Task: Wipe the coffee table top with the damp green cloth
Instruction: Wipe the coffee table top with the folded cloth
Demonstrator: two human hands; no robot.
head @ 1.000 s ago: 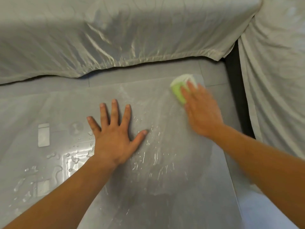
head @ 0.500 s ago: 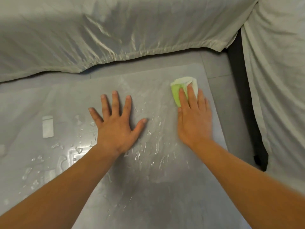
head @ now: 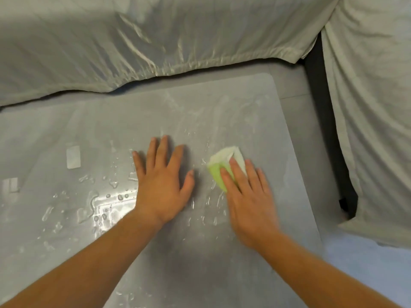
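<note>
- Both hands rest on the tabletop (head: 200,263): the left hand (head: 163,187) lies flat with fingers spread and grips nothing, only bracing.
- Right hand (head: 249,196) lies just right of the left hand, palm down and fingers extended, pressing the cloth (head: 224,165) against the surface rather than closing round it.
- Only the cloth's far end shows, poking out past the fingertips; it is folded, green on the side nearer the left hand and pale on the other.
- Beyond the left hand, toward the far corner of the tabletop, the surface carries thin smeared streaks, which suggests that part has been passed over.
- Between the two hands, and just nearer the person than the cloth, small droplets (head: 206,210) stand on the surface.
- To the left of the left hand the surface holds the most water: beads and a glossy puddle (head: 104,207), with bright reflected patches farther left.
- Judged from this, the wiping is partly done: the strip on the right-hand side looks mostly dull and streaked, while the wet area left of the left hand looks untouched.
- Nearest the person, the tabletop shows few drops; whether it was wiped cannot be told.
- Draped fabric (head: 155,36) hangs past the far edge, clear of the hands.
</note>
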